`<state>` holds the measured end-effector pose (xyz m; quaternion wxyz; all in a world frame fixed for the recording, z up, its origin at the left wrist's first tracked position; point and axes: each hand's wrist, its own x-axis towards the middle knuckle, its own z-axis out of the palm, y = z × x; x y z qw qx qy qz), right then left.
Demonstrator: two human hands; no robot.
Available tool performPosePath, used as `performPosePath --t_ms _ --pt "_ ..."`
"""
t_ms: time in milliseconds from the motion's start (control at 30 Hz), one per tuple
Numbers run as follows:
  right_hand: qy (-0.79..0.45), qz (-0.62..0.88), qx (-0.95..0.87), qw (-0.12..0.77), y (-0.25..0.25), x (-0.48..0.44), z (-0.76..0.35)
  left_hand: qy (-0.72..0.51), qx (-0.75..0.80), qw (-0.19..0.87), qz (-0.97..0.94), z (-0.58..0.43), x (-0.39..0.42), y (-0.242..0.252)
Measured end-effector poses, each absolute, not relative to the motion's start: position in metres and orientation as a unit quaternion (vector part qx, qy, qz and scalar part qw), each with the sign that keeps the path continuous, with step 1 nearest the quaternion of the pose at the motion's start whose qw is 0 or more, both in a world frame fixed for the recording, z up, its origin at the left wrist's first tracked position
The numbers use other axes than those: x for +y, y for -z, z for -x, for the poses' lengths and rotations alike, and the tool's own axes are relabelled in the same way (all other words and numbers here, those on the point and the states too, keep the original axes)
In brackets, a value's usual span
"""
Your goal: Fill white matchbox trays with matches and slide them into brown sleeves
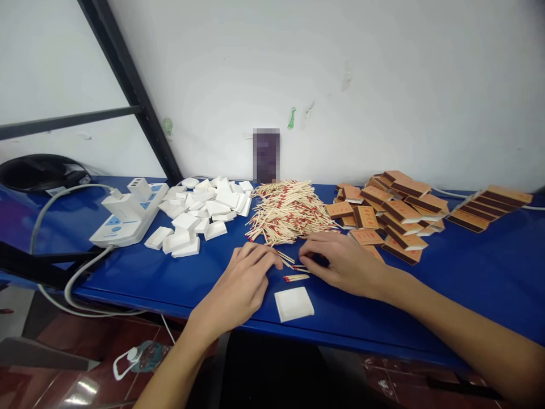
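Resting palm-down on the blue counter [468, 267], left hand [244, 281] keeps a slack, empty grip, fingertips at loose matches [296, 277]; right hand [340, 262] curls over them, its grip impossible to tell. White tray [293, 304] lies just nearer, match pile [287, 213] behind.

The left hand [244, 281] and right hand [340, 264] are bare, with long, slim fingers and plainly marked knuckles. The left forearm [170, 369] and right forearm [468, 335] are bare too (as far as the frame's edge shows them), and the right one looks broader near the lower corner.
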<state>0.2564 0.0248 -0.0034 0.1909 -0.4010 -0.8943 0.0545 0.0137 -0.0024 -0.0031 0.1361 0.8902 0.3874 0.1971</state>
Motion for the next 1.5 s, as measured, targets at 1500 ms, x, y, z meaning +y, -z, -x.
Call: performPosePath --t_ms 1500 --pt "-0.168 0.381 -0.896 0.154 -0.004 0.023 -0.256 -0.217 0.451 0.060 -0.864 -0.016 0.001 0.007"
